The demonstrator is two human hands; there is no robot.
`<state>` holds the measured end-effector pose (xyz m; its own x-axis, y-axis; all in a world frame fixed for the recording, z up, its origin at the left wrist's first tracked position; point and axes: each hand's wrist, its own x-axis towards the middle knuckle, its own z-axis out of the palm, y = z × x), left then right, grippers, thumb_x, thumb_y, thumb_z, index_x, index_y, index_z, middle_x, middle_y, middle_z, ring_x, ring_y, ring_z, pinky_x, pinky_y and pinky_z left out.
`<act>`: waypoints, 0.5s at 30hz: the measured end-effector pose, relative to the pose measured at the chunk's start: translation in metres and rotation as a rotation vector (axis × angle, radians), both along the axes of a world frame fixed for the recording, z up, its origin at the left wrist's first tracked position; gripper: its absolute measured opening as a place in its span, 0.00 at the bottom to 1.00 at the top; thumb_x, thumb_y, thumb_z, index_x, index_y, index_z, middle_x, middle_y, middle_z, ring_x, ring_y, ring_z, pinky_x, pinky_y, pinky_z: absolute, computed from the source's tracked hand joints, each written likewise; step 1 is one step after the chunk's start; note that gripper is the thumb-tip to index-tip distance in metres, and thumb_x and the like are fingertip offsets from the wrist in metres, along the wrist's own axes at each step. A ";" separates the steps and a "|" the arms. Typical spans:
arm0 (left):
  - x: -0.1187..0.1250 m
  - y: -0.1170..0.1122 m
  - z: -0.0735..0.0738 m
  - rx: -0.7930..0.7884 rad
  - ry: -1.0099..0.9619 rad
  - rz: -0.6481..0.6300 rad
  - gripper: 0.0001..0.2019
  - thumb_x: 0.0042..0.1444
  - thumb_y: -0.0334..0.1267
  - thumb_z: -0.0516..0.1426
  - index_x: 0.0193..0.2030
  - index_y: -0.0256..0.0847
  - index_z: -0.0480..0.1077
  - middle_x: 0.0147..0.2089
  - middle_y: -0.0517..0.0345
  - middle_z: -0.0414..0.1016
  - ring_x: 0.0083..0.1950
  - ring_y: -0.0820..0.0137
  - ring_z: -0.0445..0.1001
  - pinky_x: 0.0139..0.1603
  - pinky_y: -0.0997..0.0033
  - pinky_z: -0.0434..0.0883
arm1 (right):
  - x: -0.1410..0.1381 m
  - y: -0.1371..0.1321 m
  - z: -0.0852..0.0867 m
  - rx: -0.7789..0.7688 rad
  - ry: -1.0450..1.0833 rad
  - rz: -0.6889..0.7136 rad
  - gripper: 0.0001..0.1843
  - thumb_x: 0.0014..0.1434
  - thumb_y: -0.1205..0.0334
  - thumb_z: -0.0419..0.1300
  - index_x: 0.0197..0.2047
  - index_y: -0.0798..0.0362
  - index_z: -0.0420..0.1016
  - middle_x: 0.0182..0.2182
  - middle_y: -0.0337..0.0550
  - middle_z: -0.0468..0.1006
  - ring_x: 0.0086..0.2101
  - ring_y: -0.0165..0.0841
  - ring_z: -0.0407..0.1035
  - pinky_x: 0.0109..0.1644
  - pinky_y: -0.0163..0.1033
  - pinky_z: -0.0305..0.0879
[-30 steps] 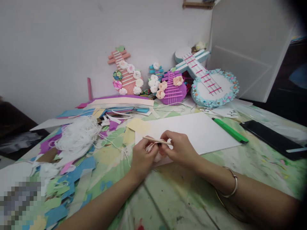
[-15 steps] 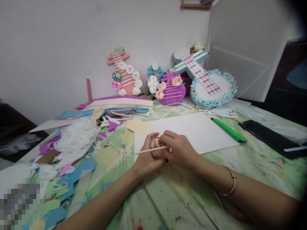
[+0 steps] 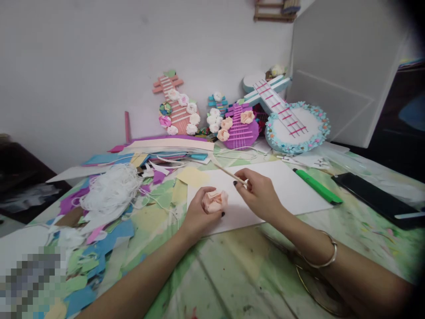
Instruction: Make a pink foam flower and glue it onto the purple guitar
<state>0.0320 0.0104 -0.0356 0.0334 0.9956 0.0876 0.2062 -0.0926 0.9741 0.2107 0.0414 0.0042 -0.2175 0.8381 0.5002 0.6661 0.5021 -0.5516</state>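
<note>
A pale pink paper flower (image 3: pixel 214 201) with layered, curled petals sits between the thumb and fingers of my left hand (image 3: pixel 198 215). To its right, my right hand (image 3: pixel 260 192) is closed on a thin wooden stick (image 3: pixel 227 171), which slants up and left, apart from the flower. Both hands are over the near part of a white sheet (image 3: pixel 282 190) on the table.
Decorated instrument-shaped crafts in pink, purple (image 3: pixel 241 130) and white-blue (image 3: pixel 295 126) lean at the back. A tangle of white cord (image 3: pixel 111 188) and coloured scraps lie left. A green cutter (image 3: pixel 317 186) and a black flat object (image 3: pixel 368 195) lie right.
My right hand has moved right, away from the flower, and the stick now points up and left instead of crossing it. My left hand still holds the flower, which is now more exposed.
</note>
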 end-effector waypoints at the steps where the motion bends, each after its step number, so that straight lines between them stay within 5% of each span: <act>1: -0.001 0.001 -0.001 -0.022 -0.071 -0.008 0.28 0.37 0.29 0.61 0.49 0.39 0.61 0.40 0.57 0.72 0.38 0.69 0.72 0.37 0.73 0.68 | 0.004 0.005 0.001 -0.046 -0.025 -0.067 0.11 0.54 0.67 0.53 0.41 0.54 0.69 0.32 0.41 0.74 0.30 0.31 0.65 0.33 0.34 0.55; 4: -0.001 0.004 -0.001 -0.048 -0.249 -0.039 0.32 0.34 0.28 0.62 0.50 0.38 0.59 0.45 0.54 0.71 0.43 0.68 0.72 0.41 0.73 0.68 | 0.014 0.019 -0.001 -0.169 -0.161 -0.162 0.16 0.54 0.65 0.52 0.47 0.55 0.66 0.35 0.44 0.75 0.33 0.35 0.67 0.35 0.37 0.57; 10: 0.002 0.002 0.002 -0.042 -0.308 0.001 0.30 0.33 0.27 0.62 0.48 0.37 0.60 0.44 0.54 0.70 0.43 0.69 0.72 0.42 0.74 0.67 | 0.011 0.026 -0.017 -0.172 -0.386 -0.049 0.19 0.52 0.71 0.53 0.48 0.61 0.69 0.45 0.56 0.73 0.46 0.43 0.65 0.48 0.44 0.58; 15: 0.002 0.002 -0.001 0.024 -0.308 0.003 0.29 0.35 0.28 0.62 0.46 0.38 0.59 0.44 0.55 0.69 0.43 0.69 0.71 0.41 0.74 0.68 | -0.002 0.019 -0.023 -0.278 -0.017 0.205 0.16 0.57 0.70 0.50 0.47 0.56 0.72 0.42 0.47 0.76 0.40 0.34 0.70 0.47 0.41 0.63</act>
<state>0.0336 0.0120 -0.0364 -0.0012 0.9932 0.1165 -0.0983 -0.1160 0.9884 0.2088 0.0605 -0.0189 -0.4015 0.8801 0.2536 0.5776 0.4582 -0.6756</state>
